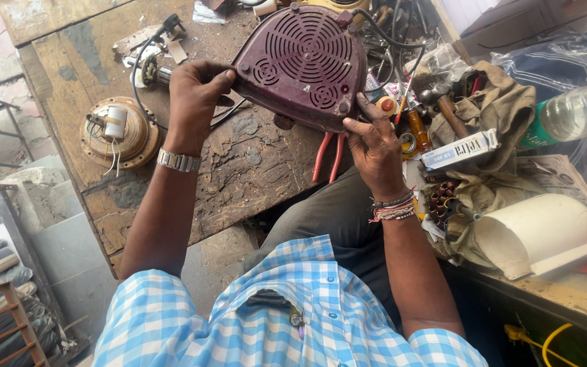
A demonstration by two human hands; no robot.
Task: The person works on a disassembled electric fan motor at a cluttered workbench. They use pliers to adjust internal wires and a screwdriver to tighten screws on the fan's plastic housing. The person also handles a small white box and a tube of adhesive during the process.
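A maroon, rounded-triangular appliance casing (pixel 304 64) with a slotted vent grille lies bottom-up on the worn wooden workbench (pixel 253 163). My left hand (pixel 195 98), a metal watch on its wrist, grips the casing's left corner. My right hand (pixel 375 146), with thread bands at the wrist, holds the casing's lower right edge, fingers pressed against its rim. A black cable (pixel 392 34) runs from the casing's far side. Red-handled pliers (pixel 327 158) poke out from under the casing near my right hand.
A round motor part (pixel 118 132) with wires sits at the bench's left. Screwdrivers (pixel 416 126), a hammer (pixel 443 102), a small long box (pixel 460 149), olive cloth (pixel 504 109), a plastic bottle (pixel 572 112) and a white curved plastic piece (pixel 538 234) crowd the right side.
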